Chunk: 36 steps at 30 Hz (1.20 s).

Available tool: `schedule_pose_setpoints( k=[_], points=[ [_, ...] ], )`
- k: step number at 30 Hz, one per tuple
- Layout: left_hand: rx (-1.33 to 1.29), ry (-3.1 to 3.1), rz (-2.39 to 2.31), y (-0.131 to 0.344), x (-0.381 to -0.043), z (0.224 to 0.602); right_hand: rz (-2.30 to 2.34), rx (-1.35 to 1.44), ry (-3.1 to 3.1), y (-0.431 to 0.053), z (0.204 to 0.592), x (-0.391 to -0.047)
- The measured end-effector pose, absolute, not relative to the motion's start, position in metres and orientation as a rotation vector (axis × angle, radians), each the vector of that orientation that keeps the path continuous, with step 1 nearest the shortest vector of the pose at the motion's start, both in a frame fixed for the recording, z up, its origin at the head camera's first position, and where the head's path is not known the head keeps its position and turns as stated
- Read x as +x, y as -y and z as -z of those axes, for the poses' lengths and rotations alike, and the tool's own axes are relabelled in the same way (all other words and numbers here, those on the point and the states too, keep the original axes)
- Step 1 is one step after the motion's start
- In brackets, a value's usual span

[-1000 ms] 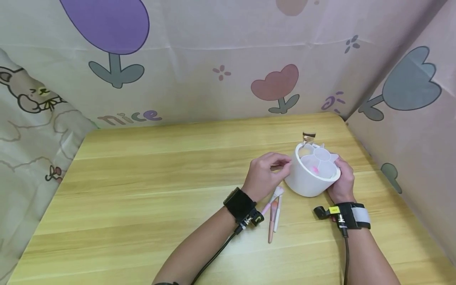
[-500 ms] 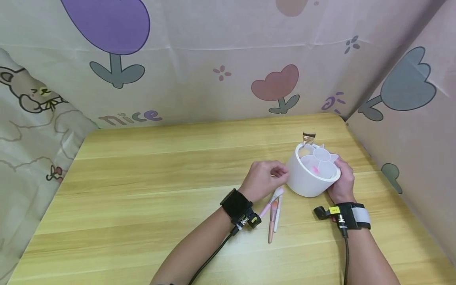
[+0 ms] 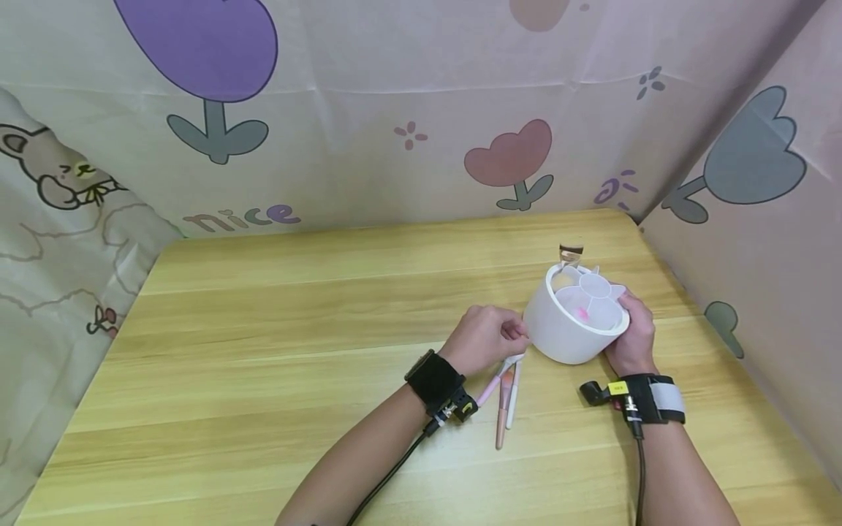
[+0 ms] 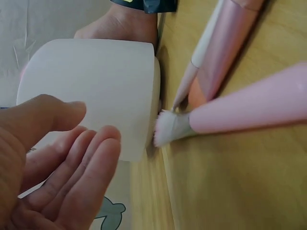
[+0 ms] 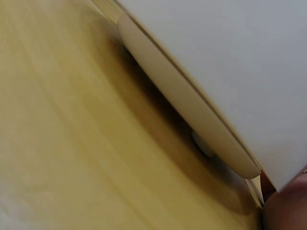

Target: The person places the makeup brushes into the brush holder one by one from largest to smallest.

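A white round brush holder [image 3: 572,332] with clear dividers leans toward me at the right of the table. My right hand [image 3: 634,336] grips its far right side; the right wrist view shows its base [image 5: 187,103] tipped, with a shadowed gap under it. My left hand [image 3: 483,336] hovers at the holder's left side, fingers [image 4: 91,177] loosely bent and thumb apart, nothing between them. Just below it lie three makeup brushes: one with a light pink handle [image 4: 249,108], a rose one [image 3: 503,413] and a slim white one [image 3: 513,398].
A brush with a dark-tipped head [image 3: 571,253] sticks up from the holder's back compartment, and something pink [image 3: 582,313] shows inside. The wooden table [image 3: 263,351] ends at a printed curtain [image 3: 368,168] behind and at the right.
My left hand has drawn back and down from the holder's side, toward the brush heads, its fingers curling a little more. My right hand and the holder stay nearly still.
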State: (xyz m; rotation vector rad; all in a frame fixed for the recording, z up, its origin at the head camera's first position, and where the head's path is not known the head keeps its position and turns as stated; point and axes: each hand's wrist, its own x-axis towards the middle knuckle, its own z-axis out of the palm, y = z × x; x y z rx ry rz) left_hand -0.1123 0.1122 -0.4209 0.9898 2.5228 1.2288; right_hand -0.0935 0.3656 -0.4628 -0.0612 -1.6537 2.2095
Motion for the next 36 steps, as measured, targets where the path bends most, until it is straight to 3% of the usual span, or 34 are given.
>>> schedule_pose_setpoints(
  k=[36],
  points=[
    [0.936,-2.579,-0.845,-0.116,-0.107,0.438,-2.219,-0.040,1.676,-0.366,0.463,-0.092]
  ],
)
